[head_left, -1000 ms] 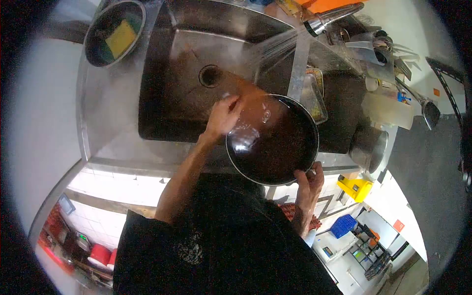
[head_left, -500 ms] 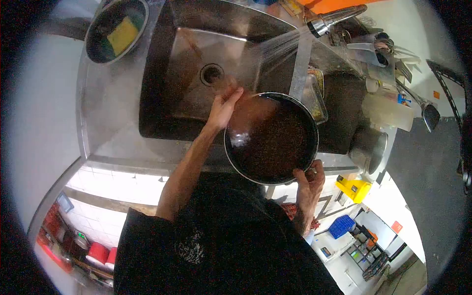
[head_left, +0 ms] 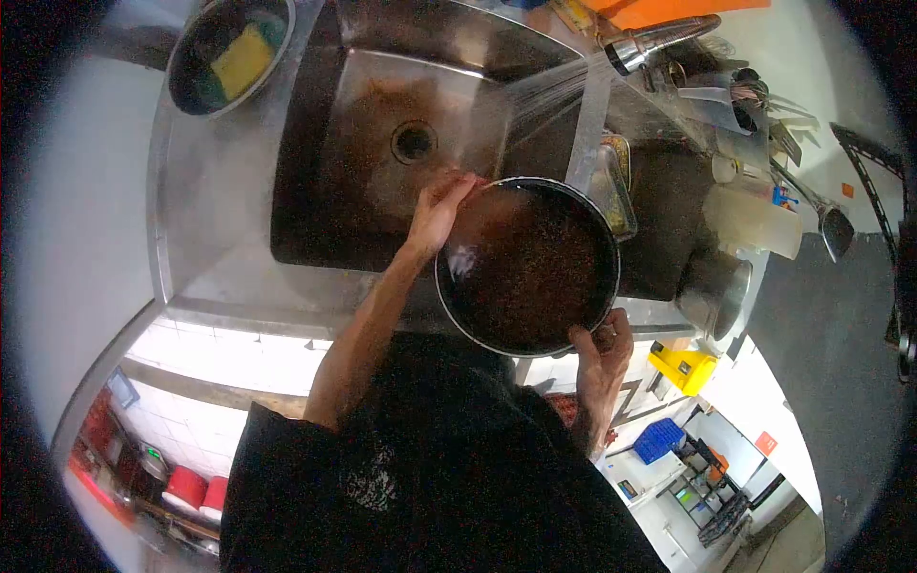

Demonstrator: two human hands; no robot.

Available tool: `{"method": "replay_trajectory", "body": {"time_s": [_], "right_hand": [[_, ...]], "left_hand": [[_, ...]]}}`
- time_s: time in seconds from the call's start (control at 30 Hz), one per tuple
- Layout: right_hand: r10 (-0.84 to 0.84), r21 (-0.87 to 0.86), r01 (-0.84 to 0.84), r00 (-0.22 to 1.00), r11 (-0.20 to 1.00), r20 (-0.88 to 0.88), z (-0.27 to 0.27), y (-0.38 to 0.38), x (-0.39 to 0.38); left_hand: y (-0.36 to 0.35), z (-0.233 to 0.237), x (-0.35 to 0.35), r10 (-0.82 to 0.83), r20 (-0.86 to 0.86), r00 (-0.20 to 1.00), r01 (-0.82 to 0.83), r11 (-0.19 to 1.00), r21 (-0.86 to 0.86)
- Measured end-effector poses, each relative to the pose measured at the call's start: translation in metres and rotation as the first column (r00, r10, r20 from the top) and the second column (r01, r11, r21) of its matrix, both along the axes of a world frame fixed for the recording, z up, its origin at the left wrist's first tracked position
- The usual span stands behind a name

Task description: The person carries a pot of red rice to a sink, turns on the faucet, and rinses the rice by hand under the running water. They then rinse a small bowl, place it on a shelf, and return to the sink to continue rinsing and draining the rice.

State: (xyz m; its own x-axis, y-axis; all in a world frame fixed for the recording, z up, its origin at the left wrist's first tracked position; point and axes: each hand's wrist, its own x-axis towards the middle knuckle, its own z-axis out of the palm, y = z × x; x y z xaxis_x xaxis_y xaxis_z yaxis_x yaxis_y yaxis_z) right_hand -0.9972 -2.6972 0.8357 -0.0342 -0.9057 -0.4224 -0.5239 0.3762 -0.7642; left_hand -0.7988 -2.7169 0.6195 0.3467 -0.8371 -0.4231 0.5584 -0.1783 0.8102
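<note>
A round dark pan with a pale rim is held over the near edge of the sink. Murky brown liquid lies inside it, with a shiny patch at the left. My left hand grips the rim at the upper left, its fingers partly hidden and blurred. At the lower right, my right hand is closed on the rim, thumb on top and fingers underneath. Beyond the pan is the steel sink basin, with brownish liquid spread around the drain.
Water sprays leftward from a metal spray head at the upper right. A bowl holding a yellow sponge stands left of the basin. Right of it are a clear container, a metal pot and hanging utensils.
Brown liquid has spread wider over the basin floor around the drain. The pan and both my hands stay in nearly the same place.
</note>
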Motion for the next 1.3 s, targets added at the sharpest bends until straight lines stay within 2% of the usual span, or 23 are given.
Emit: {"method": "replay_trajectory", "body": {"time_s": [0.07, 0.2, 0.27, 0.4, 0.5, 0.57, 0.67, 0.8, 0.9, 0.97, 1.07, 1.2, 1.27, 1.3], "right_hand": [[0.002, -0.002, -0.002, 0.999, 1.0, -0.049, -0.001, -0.001, 0.0], [0.02, 0.015, -0.019, 0.999, 1.0, -0.04, 0.005, -0.003, 0.006], [-0.007, 0.05, 0.008, 1.0, 0.999, -0.008, 0.005, -0.003, 0.009], [-0.004, -0.002, 0.004, 0.999, 1.0, -0.047, 0.004, -0.002, 0.012], [-0.009, 0.046, 0.009, 1.0, 0.999, -0.005, 0.008, -0.003, 0.015], [0.025, -0.001, -0.025, 1.0, 1.0, -0.009, 0.004, -0.002, 0.011], [0.059, -0.021, -0.06, 0.998, 0.998, -0.016, -0.003, -0.001, 0.002], [0.0, 0.021, 0.001, 0.999, 1.0, -0.035, 0.006, -0.002, 0.016], [0.02, 0.032, -0.019, 0.999, 0.999, -0.034, 0.007, -0.003, 0.017], [0.004, 0.037, -0.005, 1.0, 0.999, 0.011, 0.005, -0.001, 0.015], [0.068, 0.006, -0.067, 0.998, 0.998, -0.02, 0.006, -0.001, 0.012], [0.04, 0.024, -0.041, 0.999, 0.999, 0.033, 0.004, -0.001, 0.011], [0.071, 0.022, -0.07, 0.997, 0.997, -0.024, 0.006, -0.002, 0.012], [0.071, 0.022, -0.071, 0.997, 0.997, -0.025, 0.006, -0.002, 0.012]], "left_hand": [[0.001, 0.003, 0.003, -0.06, 0.03, 0.998, 0.06, 0.998, -0.007], [0.002, 0.0, 0.003, -0.065, 0.016, 0.998, 0.065, 0.998, 0.001], [0.001, -0.006, 0.002, -0.096, -0.118, 0.988, 0.094, 0.995, -0.027], [0.002, -0.015, 0.0, -0.109, -0.119, 0.987, 0.107, 0.994, -0.028], [0.002, -0.016, -0.001, -0.095, -0.037, 0.995, 0.092, 0.993, -0.074], [0.002, -0.008, 0.001, -0.12, -0.014, 0.993, 0.12, 0.993, -0.016], [0.002, -0.003, 0.004, -0.141, 0.07, 0.988, 0.143, 0.989, -0.031], [0.002, -0.004, 0.005, -0.141, 0.007, 0.99, 0.141, 0.99, -0.032], [0.003, -0.01, 0.003, -0.156, 0.111, 0.982, 0.151, 0.987, 0.047], [0.003, -0.007, 0.002, -0.131, -0.003, 0.991, 0.131, 0.991, 0.037], [0.003, -0.008, 0.0, -0.135, -0.033, 0.99, 0.138, 0.985, 0.101], [0.004, 0.002, 0.003, -0.143, 0.008, 0.99, 0.141, 0.982, 0.127], [0.004, 0.001, 0.005, -0.178, -0.099, 0.979, 0.189, 0.974, 0.123], [0.004, 0.0, 0.005, -0.177, -0.099, 0.979, 0.189, 0.974, 0.123]]}}
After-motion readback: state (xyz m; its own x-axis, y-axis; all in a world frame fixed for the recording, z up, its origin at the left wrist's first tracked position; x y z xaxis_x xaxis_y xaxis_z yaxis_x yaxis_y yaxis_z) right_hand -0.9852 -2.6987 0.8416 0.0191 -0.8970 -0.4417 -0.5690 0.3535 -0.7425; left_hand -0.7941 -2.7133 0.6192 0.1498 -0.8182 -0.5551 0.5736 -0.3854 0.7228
